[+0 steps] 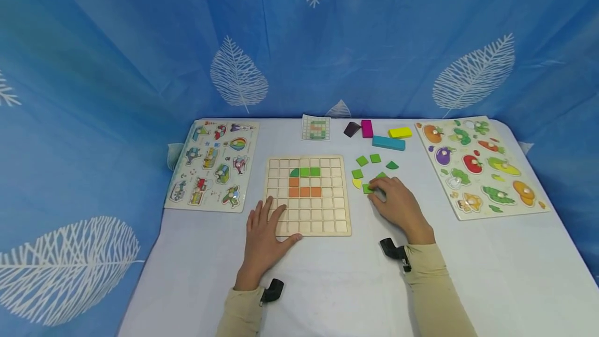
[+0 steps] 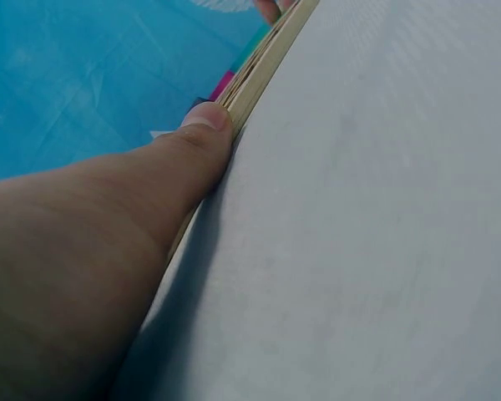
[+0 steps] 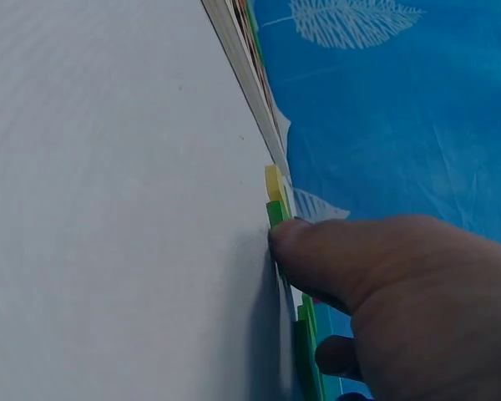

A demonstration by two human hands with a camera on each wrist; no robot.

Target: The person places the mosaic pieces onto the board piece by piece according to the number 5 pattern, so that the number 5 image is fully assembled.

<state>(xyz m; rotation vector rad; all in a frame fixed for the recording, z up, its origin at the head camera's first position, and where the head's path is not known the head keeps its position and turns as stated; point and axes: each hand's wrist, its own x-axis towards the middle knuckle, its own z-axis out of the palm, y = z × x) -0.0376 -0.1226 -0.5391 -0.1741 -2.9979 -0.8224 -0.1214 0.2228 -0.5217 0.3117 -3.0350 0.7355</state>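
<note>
A wooden grid board [image 1: 309, 195] lies in the middle of the white table [image 1: 327, 285], with green and orange tiles in its upper cells. My left hand [image 1: 264, 233] rests flat on the board's near left corner; its thumb [image 2: 202, 138] lies against the board's edge [image 2: 267, 58]. My right hand [image 1: 396, 203] sits to the right of the board among loose green tiles [image 1: 367, 160]. Its fingertips touch a green square tile [image 1: 367, 189] beside a yellow piece [image 1: 357, 183]. In the right wrist view the thumb [image 3: 317, 251] presses that green tile [image 3: 276, 212], next to the yellow piece [image 3: 273, 180].
A pattern card [image 1: 315, 128] lies beyond the board. Purple, magenta, yellow and teal blocks [image 1: 388, 142] sit at the back. A vehicle peg puzzle [image 1: 212, 164] lies left, a vegetable peg puzzle [image 1: 479, 164] right. Blue leaf-print cloth [image 1: 299, 40] surrounds the table.
</note>
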